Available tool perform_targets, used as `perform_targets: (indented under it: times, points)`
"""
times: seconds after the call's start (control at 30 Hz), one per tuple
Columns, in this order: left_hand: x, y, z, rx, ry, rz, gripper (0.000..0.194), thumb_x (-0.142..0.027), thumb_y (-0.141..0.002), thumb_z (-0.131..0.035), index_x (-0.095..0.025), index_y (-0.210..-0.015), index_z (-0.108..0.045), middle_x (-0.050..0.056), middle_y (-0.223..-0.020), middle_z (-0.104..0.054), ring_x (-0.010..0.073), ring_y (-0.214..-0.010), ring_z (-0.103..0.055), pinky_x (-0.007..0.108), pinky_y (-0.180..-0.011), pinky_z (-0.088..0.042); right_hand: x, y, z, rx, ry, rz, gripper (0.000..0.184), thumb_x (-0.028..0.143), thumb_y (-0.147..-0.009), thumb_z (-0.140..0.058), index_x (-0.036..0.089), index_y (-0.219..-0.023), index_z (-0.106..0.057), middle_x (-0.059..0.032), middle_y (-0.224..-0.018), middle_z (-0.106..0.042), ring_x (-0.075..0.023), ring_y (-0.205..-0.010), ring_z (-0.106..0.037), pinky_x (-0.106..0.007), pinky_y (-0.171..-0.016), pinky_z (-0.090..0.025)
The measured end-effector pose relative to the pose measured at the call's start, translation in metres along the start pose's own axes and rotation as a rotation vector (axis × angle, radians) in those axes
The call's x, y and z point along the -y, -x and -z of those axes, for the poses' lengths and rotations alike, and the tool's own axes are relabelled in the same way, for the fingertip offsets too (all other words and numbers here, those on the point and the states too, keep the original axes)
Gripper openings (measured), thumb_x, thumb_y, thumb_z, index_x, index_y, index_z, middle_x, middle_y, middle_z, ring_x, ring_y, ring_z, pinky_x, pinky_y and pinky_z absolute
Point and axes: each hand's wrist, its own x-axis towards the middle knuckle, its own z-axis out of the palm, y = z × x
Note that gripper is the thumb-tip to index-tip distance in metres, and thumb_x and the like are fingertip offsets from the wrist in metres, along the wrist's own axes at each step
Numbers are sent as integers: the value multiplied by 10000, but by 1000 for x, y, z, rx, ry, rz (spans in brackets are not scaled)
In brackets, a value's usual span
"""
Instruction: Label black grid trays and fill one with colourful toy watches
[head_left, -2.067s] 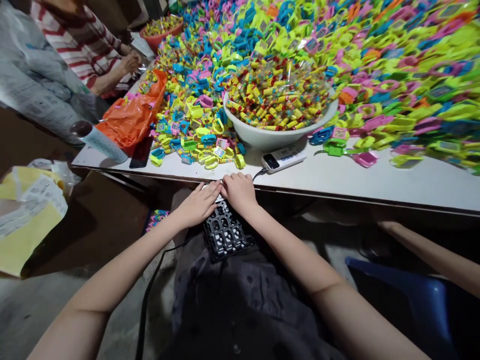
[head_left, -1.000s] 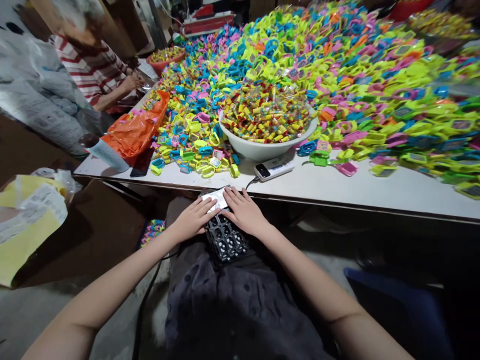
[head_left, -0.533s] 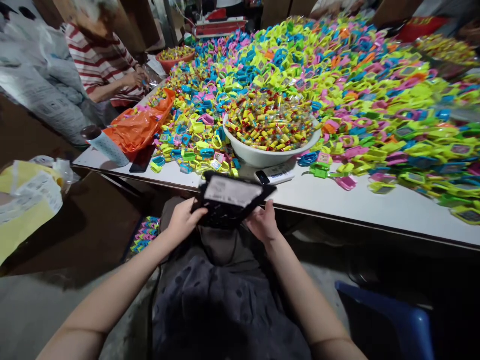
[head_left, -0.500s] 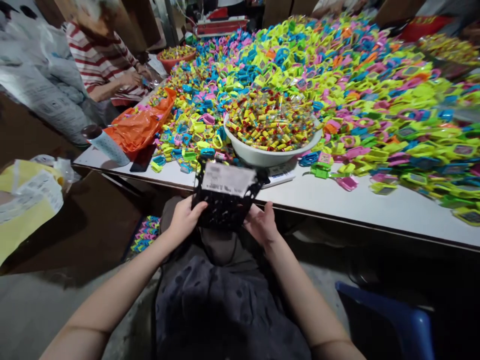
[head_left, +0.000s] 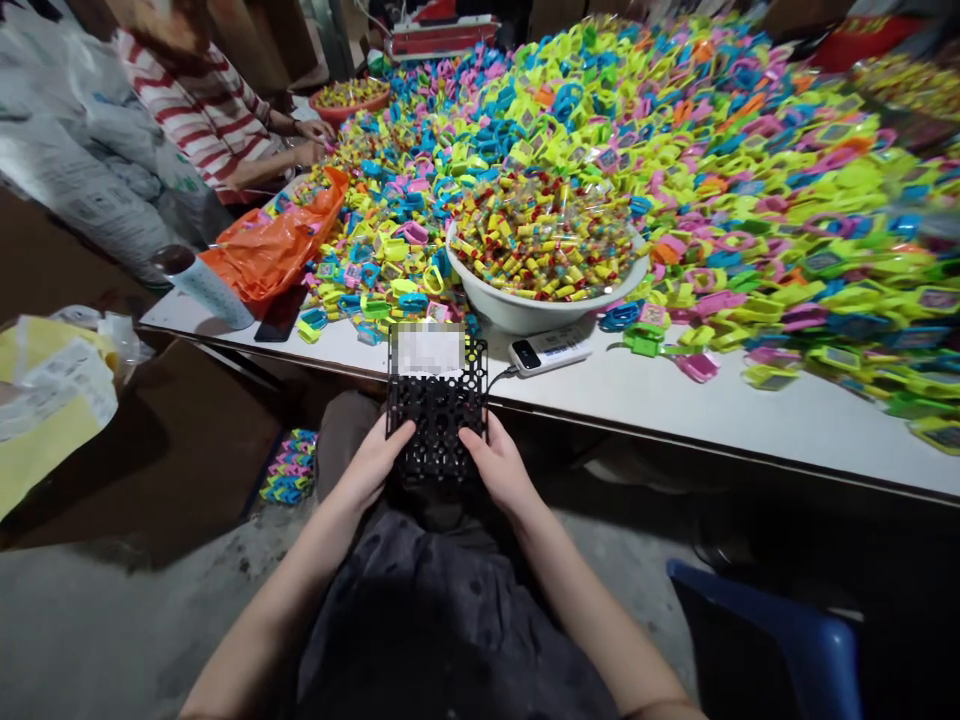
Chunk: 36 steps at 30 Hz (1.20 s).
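Over my lap, at the table's front edge, I hold a black perforated plastic panel by its two sides. A pale label, its print blurred out, covers the upper part. My left hand grips the lower left side, thumb on the front. The lower right side is gripped by my right hand, its thumb also on the front. The fingers behind the panel are hidden. Just beyond it stands a white bowl heaped with small wrapped yellow and red pieces.
Colourful toy watches pile across the white table. A white device with a cable lies before the bowl. To the left are an orange bag, a tumbler and a person in a striped top. A blue stool stands lower right.
My right hand has closed on the panel's right side, its thumb now on the front. The panel has turned more upright and square to me. The other person's hands have moved towards the pile.
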Motion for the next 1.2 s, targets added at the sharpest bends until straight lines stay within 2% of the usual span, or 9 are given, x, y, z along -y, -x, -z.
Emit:
perform_targets:
  times: [0.07, 0.13, 0.37, 0.67, 0.8, 0.9, 1.07, 1.2]
  points:
    - [7, 7, 3, 42, 66, 60, 601, -435, -671, -685, -143, -1171, -523, 109, -1202, -555, 230, -1104, -524, 330, -961, -409, -4, 0, 0, 5, 6, -9, 396, 355, -745, -614, 216, -1104, -524, -35, -1127, -597, -175, -1030, -557, -332, -946, -426]
    - [14, 12, 5, 24, 58, 84, 562, -428, -675, -683, -122, -1123, -538, 116, -1173, -572, 230, -1092, -531, 349, -973, -403, -7, 0, 0, 16, 31, -14, 390, 356, -746, -612, 216, -1101, -529, -34, -1117, -601, -175, -1022, -558, -331, -936, -432]
    - [27, 13, 4, -175, -121, -32, 552, -397, -710, -633, -149, -1173, -464, 100, -1240, -523, 202, -1152, -490, 344, -1024, -364, -16, -2, -3, -4, 65, -31, 321, 353, -742, -617, 215, -1026, -558, -24, -1047, -622, -165, -972, -566, -320, -909, -442]
    - [31, -2, -1, -208, -189, -101, 475, -385, -714, -624, -136, -1102, -508, 104, -1155, -576, 210, -1076, -541, 367, -984, -404, -26, -10, -3, -117, 1, -75, 408, 375, -703, -645, 199, -1059, -552, -46, -1088, -620, -194, -1014, -563, -361, -931, -435]
    - [34, -5, 0, -208, -260, -200, 546, -432, -786, -534, -153, -1243, -431, 95, -1319, -450, 199, -1233, -415, 365, -1083, -306, -35, -13, -2, -169, -106, -117, 422, 471, -734, -586, 201, -1058, -564, -40, -1112, -617, -201, -1039, -560, -361, -933, -435]
    - [36, -5, 1, -236, -256, -225, 536, -447, -856, -420, -173, -1314, -375, 68, -1388, -369, 176, -1293, -337, 352, -1118, -252, -42, -13, -3, -222, -185, -130, 451, 549, -775, -491, 183, -1021, -586, -38, -1067, -637, -194, -1016, -572, -354, -914, -443]
    - [37, -3, 2, -293, -181, -251, 467, -413, -868, -414, -166, -1264, -437, 75, -1317, -451, 167, -1236, -408, 333, -1086, -306, -42, -10, -8, -253, -182, -110, 458, 561, -764, -500, 179, -991, -611, -28, -999, -661, -188, -970, -589, -330, -873, -460]
    - [33, 0, 7, -445, -320, -396, 390, -418, -836, -471, -174, -1133, -536, 77, -1206, -488, 158, -1146, -453, 298, -1043, -343, -43, -7, -14, -257, -200, -121, 433, 532, -766, -519, 184, -1004, -618, -30, -1051, -646, -188, -964, -591, -336, -878, -464]
